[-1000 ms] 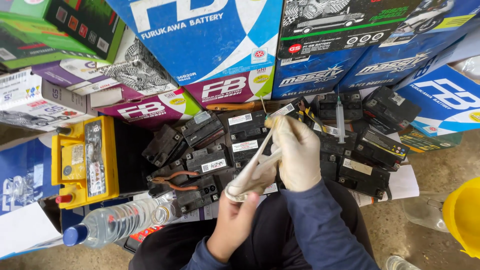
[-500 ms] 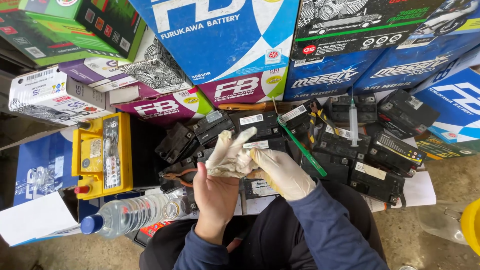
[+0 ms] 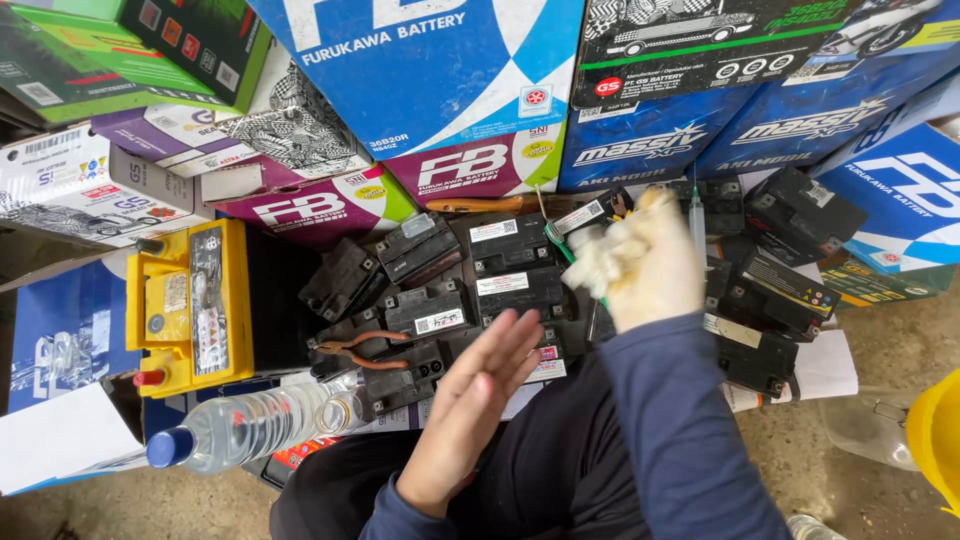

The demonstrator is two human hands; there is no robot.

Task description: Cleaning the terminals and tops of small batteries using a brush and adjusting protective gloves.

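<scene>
My left hand (image 3: 478, 405) is bare and open, its fingers stretched out over the small black batteries (image 3: 500, 285) on the ground. My right hand (image 3: 650, 265) wears a white glove and is raised above the batteries. It is closed on a crumpled white glove (image 3: 588, 262) bunched at its left side. A green-handled brush (image 3: 556, 240) lies on the batteries just behind it. Brown-handled pliers (image 3: 362, 350) rest on the batteries to the left of my left hand.
A yellow battery (image 3: 190, 305) stands at the left, and a plastic water bottle (image 3: 250, 430) lies in front of it. Stacked battery cartons (image 3: 440, 70) close off the back. A syringe (image 3: 695, 215) stands among the batteries. At the right edge is a yellow bucket (image 3: 938, 445).
The white glove was at my left hand's fingers; now it is off, bunched in my right hand, which has risen to the right. My left hand has dropped, bare and spread.
</scene>
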